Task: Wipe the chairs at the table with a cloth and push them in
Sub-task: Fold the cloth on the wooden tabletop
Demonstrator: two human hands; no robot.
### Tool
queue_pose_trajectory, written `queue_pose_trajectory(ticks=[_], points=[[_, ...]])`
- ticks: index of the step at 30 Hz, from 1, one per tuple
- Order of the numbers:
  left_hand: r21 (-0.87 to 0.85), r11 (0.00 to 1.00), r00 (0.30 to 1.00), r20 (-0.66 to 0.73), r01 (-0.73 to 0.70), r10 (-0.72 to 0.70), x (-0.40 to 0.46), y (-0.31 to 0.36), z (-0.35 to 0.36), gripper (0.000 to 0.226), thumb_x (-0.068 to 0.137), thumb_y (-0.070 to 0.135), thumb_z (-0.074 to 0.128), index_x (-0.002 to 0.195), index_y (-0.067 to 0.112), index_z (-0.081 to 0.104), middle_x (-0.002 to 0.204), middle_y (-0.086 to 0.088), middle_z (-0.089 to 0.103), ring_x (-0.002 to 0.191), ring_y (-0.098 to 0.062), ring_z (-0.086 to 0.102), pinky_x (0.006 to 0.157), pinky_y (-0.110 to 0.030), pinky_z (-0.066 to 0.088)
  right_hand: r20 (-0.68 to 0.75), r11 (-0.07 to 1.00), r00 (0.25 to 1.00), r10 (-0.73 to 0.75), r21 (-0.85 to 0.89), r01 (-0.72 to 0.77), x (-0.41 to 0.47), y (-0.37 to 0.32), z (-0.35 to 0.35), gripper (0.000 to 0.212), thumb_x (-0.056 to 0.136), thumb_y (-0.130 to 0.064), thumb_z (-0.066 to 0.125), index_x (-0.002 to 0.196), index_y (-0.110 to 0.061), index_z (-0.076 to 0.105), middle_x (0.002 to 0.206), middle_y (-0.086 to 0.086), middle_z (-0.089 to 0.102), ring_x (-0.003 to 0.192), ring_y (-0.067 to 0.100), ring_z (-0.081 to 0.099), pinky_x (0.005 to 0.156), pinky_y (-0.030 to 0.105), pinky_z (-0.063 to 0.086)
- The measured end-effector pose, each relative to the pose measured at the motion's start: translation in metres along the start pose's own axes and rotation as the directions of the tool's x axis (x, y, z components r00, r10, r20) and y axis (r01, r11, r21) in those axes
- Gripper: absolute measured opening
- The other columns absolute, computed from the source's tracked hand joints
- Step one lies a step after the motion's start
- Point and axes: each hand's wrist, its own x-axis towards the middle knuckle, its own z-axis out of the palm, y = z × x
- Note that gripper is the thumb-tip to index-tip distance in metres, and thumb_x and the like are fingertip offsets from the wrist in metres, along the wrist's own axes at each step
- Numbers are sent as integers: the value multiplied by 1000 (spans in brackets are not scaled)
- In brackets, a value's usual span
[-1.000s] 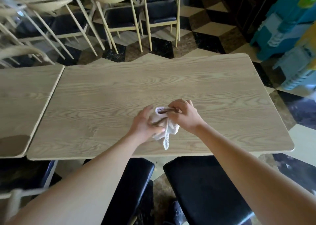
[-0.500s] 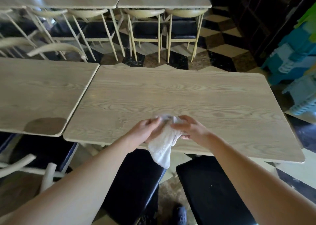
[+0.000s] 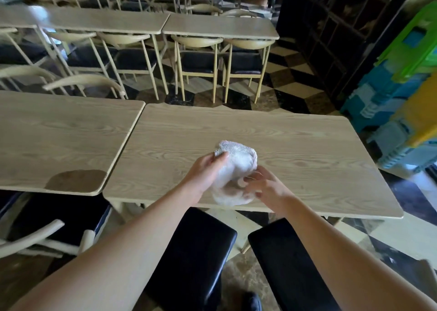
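Cloth [image 3: 236, 168] now lifted and bunched mid-frame, no longer hanging. Left hand [image 3: 205, 171] grips it; right hand [image 3: 264, 187] pinches its lower fold. I judge chairs [image 3: 196, 251] unwiped.

You will find no readable text, label, brand, number or sign anywhere in this view. The wooden table tops, the chairs and the coloured plastic stacks at the right carry no lettering that can be made out.
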Motion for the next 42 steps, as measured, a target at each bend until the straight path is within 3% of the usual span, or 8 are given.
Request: queue_pose_trajectory(ticks=[6,12,23,25,30,34,38,42], points=[[-111,993,998,61,40,-34,-11,19,-3,40,88,57,63,93,18,64,61,15,64,61,-10,59,57,-29,45,39,994,997,73,-90,-70,-15,-13,12,47,77,-35,85,121,-31,68,125,-8,71,118,12,66,102,42,48],[-293,916,948,239,275,-209,-7,26,-1,32,85,14,76,114,10,66,115,-14,72,101,-29,68,91,-45,49,144,1000,990,7,-3,-7,-21,-35,10,38,87,-27,81,119,-8,72,127,22,67,119,40,64,106,53,49],[-191,873,892,149,449,-426,-8,-9,21,50,72,-7,73,115,16,62,104,-10,76,96,-32,73,81,-56,59,-262,962,939,222,215,-167,-17,3,9,48,78,-24,80,114,5,67,115,24,68,102,38,67,98,47,52],[-148,870,882,122,470,-456,-11,-16,25,45,68,-9,71,108,11,65,98,-13,76,87,-28,75,75,-47,61,-281,968,930,238,152,-201,-17,11,10,58,73,-27,81,117,7,65,109,26,64,93,32,58,84,43,46],[-77,807,806,-47,586,-590,-13,-32,27,66,80,-16,65,134,7,37,111,-19,65,90,-31,69,64,-45,59,-268,963,937,224,-87,-255,-22,21,9,94,62,-30,88,146,-33,44,132,5,56,122,26,55,109,44,43],[-67,785,787,101,616,-609,-15,-35,15,79,81,-17,64,147,19,38,125,-12,58,106,-30,61,78,-45,57,-154,943,966,207,-230,-239,-23,22,7,75,73,-21,87,141,-33,57,137,1,58,126,19,53,112,39,41],[315,810,813,161,495,-560,-23,-37,11,86,71,-11,75,146,19,45,142,-6,51,123,-24,51,109,-41,42,-74,838,975,210,-499,-218,-22,20,16,69,72,-28,89,135,-24,61,118,-5,64,105,13,60,84,23,47],[769,622,943,80,147,-323,-28,-55,11,60,86,3,65,143,17,50,143,-7,49,120,-24,55,94,-30,48,-42,586,973,229,-792,-172,-18,23,42,61,70,-36,89,123,-25,61,109,-4,65,91,14,63,69,23,50]])
